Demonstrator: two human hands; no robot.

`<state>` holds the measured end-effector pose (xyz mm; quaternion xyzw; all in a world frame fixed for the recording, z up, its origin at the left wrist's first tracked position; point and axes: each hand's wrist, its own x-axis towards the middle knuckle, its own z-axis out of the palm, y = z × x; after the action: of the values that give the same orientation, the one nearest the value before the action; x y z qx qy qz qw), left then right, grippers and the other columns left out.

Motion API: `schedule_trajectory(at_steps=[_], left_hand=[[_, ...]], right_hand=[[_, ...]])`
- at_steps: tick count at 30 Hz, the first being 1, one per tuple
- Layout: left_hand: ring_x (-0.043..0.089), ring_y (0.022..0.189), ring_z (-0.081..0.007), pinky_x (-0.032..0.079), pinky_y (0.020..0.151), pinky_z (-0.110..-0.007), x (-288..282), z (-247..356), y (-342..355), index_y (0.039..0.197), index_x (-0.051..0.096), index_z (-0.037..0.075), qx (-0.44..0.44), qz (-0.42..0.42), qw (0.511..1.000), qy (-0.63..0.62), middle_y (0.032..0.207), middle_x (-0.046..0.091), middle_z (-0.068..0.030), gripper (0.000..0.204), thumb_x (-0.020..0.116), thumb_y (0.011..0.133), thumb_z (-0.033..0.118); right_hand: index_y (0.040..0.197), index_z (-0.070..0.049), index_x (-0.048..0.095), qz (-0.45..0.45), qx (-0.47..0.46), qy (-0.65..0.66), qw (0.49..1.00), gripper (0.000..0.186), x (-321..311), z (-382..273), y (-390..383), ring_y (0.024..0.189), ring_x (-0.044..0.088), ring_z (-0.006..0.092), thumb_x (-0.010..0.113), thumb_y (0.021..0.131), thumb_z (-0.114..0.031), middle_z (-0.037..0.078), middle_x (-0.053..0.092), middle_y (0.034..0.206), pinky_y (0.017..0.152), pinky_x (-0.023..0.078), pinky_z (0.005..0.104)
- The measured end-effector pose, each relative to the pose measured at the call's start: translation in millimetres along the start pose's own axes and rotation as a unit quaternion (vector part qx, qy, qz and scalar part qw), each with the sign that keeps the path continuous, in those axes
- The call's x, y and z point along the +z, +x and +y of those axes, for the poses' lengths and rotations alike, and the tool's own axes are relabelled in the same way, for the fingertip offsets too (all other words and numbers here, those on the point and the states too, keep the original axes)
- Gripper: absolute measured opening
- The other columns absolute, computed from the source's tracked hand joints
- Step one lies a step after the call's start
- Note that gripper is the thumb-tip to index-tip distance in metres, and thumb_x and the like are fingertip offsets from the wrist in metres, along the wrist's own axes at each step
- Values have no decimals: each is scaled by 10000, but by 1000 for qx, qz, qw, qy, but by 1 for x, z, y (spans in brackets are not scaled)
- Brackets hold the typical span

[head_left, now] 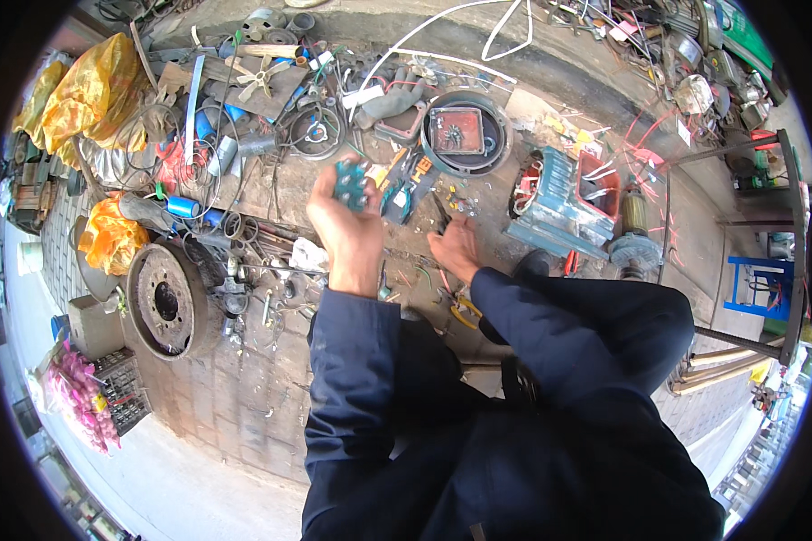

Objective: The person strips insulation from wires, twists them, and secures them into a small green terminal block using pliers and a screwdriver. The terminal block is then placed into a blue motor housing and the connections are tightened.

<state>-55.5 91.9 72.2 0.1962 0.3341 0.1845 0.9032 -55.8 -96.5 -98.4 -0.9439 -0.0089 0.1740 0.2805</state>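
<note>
Raised over the cluttered work area, my left hand (343, 221) has its fingers curled round a teal block with metal studs (350, 187). My right hand (457, 245) is lower and further right, its fingers closed on a dark narrow tool (441, 210) whose exact kind I cannot make out. Between and beyond the hands lies a dark packet with orange marks (415, 180). To the right of my right hand rests a teal electric motor housing (559, 203), its red terminal box (598, 185) open with white wires coming out.
Yellow-handled pliers (465, 311) lie by my foot. A round metal housing (499, 153) holds a red square cover (456, 131). A rotor (635, 234) stands beside the motor. At left are a rusty wheel rim (140, 298) and yellow bags (90, 90); a metal frame (792, 252) stands at right.
</note>
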Motion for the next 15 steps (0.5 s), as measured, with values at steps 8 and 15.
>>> schedule_trajectory(at_steps=[8,15], left_hand=[[594,737,-198,488,662,-288,-6,10,-14,1074,671,-21,2,-3,1000,-10,991,708,-134,282,505,1045,205],[643,869,-187,532,735,-310,-15,12,-8,1122,688,13,2,-62,998,-7,1052,715,-82,266,530,1056,217]], right_hand=[[1162,128,529,141,150,110,972,571,55,-80,72,1184,544,468,734,838,-296,336,534,1209,1013,491,511],[1132,25,667,60,48,122,990,441,-4,-94,82,902,721,314,726,919,-357,156,716,899,849,573,439]])
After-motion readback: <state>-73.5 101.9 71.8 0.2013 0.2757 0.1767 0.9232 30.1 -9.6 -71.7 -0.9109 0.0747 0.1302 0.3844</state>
